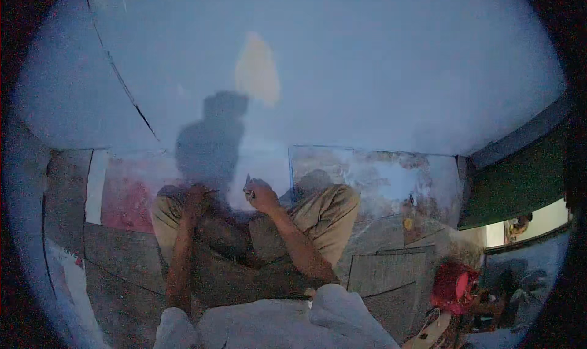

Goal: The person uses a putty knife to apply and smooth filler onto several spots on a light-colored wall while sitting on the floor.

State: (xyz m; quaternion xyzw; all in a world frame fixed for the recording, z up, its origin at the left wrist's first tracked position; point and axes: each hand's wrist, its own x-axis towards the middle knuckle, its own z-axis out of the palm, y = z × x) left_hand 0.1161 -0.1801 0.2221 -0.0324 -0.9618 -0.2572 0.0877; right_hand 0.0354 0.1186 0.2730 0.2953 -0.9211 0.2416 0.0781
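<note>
My right hand [263, 196] is raised in front of my bent right knee, its fingers closed round a small thin dark object [247, 184] whose kind I cannot make out. A narrow tip of it sticks up past the fingers. My left hand [197, 199] is by my left knee, in deep shadow, and its fingers do not show clearly. Both forearms come up from below over my crossed legs in tan trousers [333, 211]. Ahead stands a pale blue wall [379, 86], with my dark shadow [211, 132] on its lower part.
A dark crack [125, 89] runs down the wall, and a pale patch [258, 70] marks its middle. Reddish sheeting [128, 196] lies at the left. Grey slabs [391, 275] cover the floor. A red bag-like thing [455, 288] sits at the lower right, below a dark green panel [520, 187].
</note>
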